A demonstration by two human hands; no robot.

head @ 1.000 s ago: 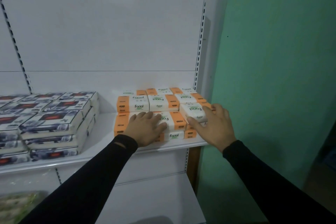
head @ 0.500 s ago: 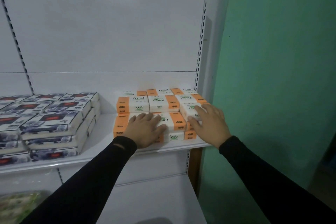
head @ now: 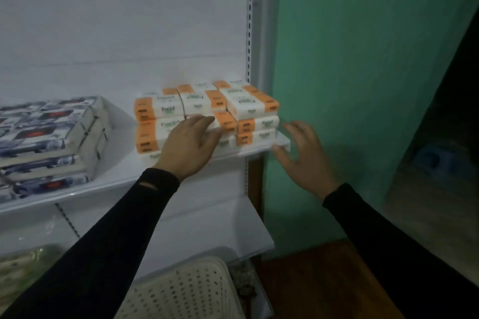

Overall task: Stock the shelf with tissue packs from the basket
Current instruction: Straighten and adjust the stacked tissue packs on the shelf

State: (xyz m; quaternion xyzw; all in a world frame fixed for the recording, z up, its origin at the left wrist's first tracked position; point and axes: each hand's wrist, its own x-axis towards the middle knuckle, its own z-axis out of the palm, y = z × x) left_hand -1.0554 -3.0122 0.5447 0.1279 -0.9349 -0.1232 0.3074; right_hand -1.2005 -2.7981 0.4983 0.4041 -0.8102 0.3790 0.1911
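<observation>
- Tissue packs (head: 207, 114): orange-and-white packs stand stacked in layers at the right end of the white shelf (head: 259, 149), against the back panel. The word "Facial" is legible on several fronts.
- Left hand (head: 190, 146): rests flat on the front of the stack, fingers straight and slightly spread, pressing the lower front packs. It grasps nothing.
- Right hand (head: 303, 155): hovers just beside the right front corner of the shelf, fingers spread and relaxed, released. It is apart from the packs; whether the thumb touches the shelf edge cannot be told because of blur.
- Both arms wear black sleeves (head: 116, 228).
- Basket (head: 186, 290): a cream perforated basket sits low in the frame, below the lower shelf board (head: 233, 230). Its contents are not visible.
- Blue-and-white boxes (head: 51, 137): stacked at the left end of the same shelf, well apart from the tissue packs.
- Slotted upright (head: 249, 21): runs vertically along the right edge of the back panel.
- Green wall (head: 363, 59): stands to the right of the shelving unit.
- Greenish package (head: 23, 272): partly visible at the lower left, blurred.
</observation>
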